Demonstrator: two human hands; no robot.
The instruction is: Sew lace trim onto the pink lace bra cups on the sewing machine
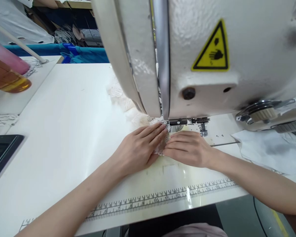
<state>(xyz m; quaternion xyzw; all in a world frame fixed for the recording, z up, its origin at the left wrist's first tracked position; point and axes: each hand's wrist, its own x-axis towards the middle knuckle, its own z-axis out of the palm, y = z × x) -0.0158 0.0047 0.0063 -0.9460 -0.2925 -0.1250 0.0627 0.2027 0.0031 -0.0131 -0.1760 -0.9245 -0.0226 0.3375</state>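
Observation:
A pale, sheer lace fabric [160, 148] lies at the needle area of a white sewing machine [202, 95]. More of this ruffled cloth [122, 98] spreads on the table behind the machine head. My left hand [140, 146] rests flat on the lace, its fingers stretched out towards the presser foot [179, 127]. On the other side, my right hand [187, 148] has its fingers pressed together on the lace's near right edge; its thumb is hidden. Both hands' fingertips are very close to the foot. The needle itself cannot be made out.
A printed ruler [162, 199] runs along the front of the white table [64, 131]. White cloth [266, 151] lies to the right, under my forearm. A dark tablet-like device [5, 154] sits at left, near pink and orange thread cones [8, 77]. A yellow hand-warning label [213, 49] marks the machine.

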